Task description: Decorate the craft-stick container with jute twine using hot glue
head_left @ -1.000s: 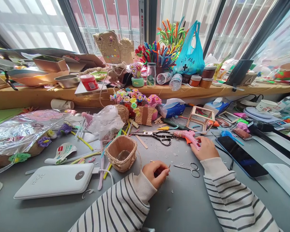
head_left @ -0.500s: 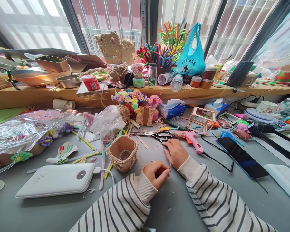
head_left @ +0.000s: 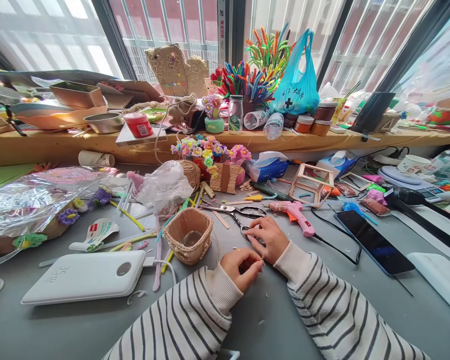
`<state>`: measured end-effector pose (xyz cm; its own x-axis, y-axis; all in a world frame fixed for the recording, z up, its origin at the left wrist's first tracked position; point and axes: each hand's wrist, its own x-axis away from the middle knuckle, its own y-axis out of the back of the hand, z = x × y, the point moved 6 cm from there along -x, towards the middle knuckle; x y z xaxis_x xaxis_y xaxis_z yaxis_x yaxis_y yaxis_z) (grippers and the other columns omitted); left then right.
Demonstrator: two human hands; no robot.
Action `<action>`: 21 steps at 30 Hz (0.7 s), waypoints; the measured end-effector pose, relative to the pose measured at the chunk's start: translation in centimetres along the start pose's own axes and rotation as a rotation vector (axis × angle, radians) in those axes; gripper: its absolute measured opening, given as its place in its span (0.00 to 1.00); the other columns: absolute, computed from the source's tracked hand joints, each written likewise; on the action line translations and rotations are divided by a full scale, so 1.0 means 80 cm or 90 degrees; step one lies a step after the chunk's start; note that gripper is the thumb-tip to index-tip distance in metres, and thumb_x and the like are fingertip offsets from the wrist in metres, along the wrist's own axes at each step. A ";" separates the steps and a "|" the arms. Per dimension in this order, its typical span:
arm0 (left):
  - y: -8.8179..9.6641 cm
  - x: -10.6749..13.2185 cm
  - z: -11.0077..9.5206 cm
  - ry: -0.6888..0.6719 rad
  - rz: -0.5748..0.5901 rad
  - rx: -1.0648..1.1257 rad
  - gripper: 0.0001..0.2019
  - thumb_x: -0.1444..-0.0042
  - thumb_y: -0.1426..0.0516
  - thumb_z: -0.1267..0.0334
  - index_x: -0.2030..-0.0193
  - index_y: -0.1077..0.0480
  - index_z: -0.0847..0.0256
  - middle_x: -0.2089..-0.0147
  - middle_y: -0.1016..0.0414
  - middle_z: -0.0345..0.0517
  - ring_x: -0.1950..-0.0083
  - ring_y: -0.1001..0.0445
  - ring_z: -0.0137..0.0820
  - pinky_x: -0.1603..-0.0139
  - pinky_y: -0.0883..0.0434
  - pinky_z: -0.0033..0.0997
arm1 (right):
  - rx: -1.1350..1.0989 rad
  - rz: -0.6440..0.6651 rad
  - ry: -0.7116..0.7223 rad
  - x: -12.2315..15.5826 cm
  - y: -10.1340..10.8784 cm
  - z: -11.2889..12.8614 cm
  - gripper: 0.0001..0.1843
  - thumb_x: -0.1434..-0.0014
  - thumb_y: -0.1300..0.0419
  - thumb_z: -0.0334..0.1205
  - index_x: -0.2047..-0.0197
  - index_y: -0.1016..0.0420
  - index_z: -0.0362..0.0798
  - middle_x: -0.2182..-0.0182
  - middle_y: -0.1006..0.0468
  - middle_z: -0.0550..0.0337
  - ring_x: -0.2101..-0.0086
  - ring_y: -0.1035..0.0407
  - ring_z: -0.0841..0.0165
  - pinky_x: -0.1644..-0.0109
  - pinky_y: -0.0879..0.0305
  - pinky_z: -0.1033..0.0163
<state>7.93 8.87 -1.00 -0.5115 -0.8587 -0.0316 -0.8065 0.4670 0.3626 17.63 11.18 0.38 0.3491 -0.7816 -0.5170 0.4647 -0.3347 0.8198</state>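
Note:
My left hand [head_left: 242,269] is closed in a pinch, with the small tip of a thin tan strand, apparently twine [head_left: 263,259], showing at its fingertips. Just beyond it, my right hand [head_left: 270,239] has its fingers curled at the lower handle loop of the scissors [head_left: 232,209]. Those scissors lie on the table with blades pointing left and handles spread. Left of my hands stands a small basket [head_left: 189,235] wrapped in twine, open at the top. A loose strand hangs from its right side towards my left hand.
A pink glue gun [head_left: 294,216] with a black cable lies right of my hands, beside a phone [head_left: 373,241]. A white power bank [head_left: 84,277] sits at left. Behind are fluffy flowers [head_left: 206,152], a plastic bag [head_left: 165,185] and a wooden stick frame [head_left: 312,182].
My right hand's fingers have shifted down and left to the lower scissor loop, and the handles now show spread apart. My left hand keeps its pinch. The view has shifted slightly.

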 end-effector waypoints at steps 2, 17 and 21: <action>0.000 0.000 0.000 0.003 0.004 -0.001 0.12 0.51 0.50 0.59 0.73 0.33 0.66 0.77 0.28 0.50 0.77 0.31 0.30 0.75 0.34 0.28 | 0.021 -0.021 -0.041 0.001 0.002 -0.005 0.13 0.48 0.47 0.37 0.60 0.27 0.45 0.60 0.28 0.52 0.60 0.40 0.63 0.55 0.41 0.58; -0.001 0.001 -0.001 0.013 0.011 -0.004 0.11 0.51 0.50 0.59 0.73 0.32 0.66 0.77 0.29 0.48 0.78 0.33 0.28 0.76 0.35 0.26 | 0.101 0.072 -0.160 0.001 -0.007 -0.012 0.21 0.46 0.48 0.45 0.51 0.36 0.45 0.51 0.33 0.52 0.52 0.41 0.60 0.52 0.48 0.56; -0.001 0.002 0.004 0.000 0.004 0.012 0.11 0.51 0.49 0.60 0.73 0.32 0.65 0.78 0.29 0.46 0.79 0.33 0.26 0.76 0.34 0.24 | 0.105 0.079 -0.180 0.001 -0.005 -0.007 0.17 0.48 0.47 0.43 0.55 0.34 0.47 0.57 0.29 0.54 0.59 0.37 0.62 0.58 0.45 0.58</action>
<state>7.81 8.79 -1.36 -0.5159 -0.8561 -0.0293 -0.8093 0.4759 0.3444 17.94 11.59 -0.13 0.1449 -0.9289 -0.3408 0.2863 -0.2903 0.9131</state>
